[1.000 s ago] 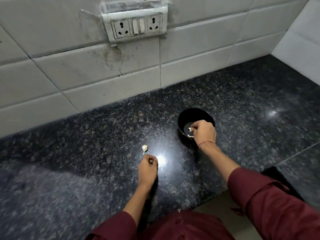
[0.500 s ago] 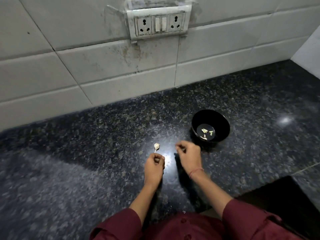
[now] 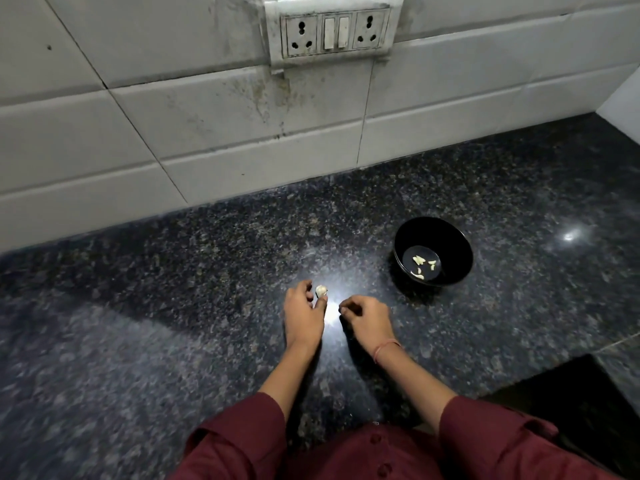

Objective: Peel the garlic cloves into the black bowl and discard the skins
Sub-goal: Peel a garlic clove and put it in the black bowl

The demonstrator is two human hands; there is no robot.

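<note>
Your left hand [image 3: 304,318] rests on the tabletop [image 3: 173,341], thumb and curled fingers [image 3: 302,289] pinching an unpeeled garlic clove [image 3: 321,290]. Your right hand [image 3: 367,318] lies just beside it, fingers curled; whether they hold anything, cannot tell. To the right, apart from both hands, stands the black bowl [image 3: 457,242], with peeled cloves [image 3: 419,265] at its bottom.

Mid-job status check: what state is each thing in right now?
left hand, pinches the garlic clove at its fingertips.
garlic clove, whole, skin on.
right hand, fingers curled, nothing seen in it.
black bowl, upright on the countertop, apart from both hands.
peeled cloves, a few, lying in the bowl's bottom.
</note>
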